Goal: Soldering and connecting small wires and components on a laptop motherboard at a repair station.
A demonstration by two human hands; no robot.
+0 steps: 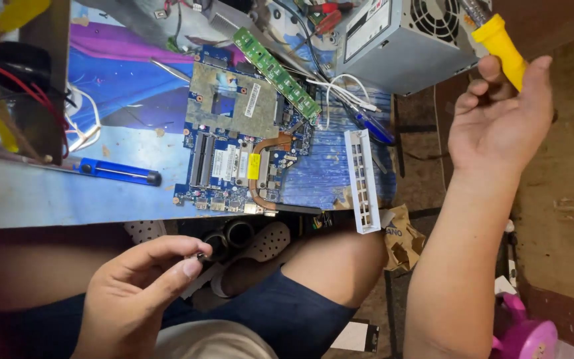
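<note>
Two hands are occupied: a small dark screw (202,256) is pinched by the left hand (142,286) at lower left, a yellow-handled screwdriver (499,41) is gripped by the right hand (499,119) at upper right, clear of the blue circuit board (234,146) at centre.

A yellow handle is seen on the screwdriver (501,44); the circuit board (240,139) is coloured blue, the power supply (403,40) grey.

The surface (28,199) lies open along its near-left edge, beside the blue tool (117,171). The motherboard (237,139) fills the middle, with the white bracket (361,179) and power supply (400,40) crowding the right. Wires (48,100) clutter the far left.
</note>
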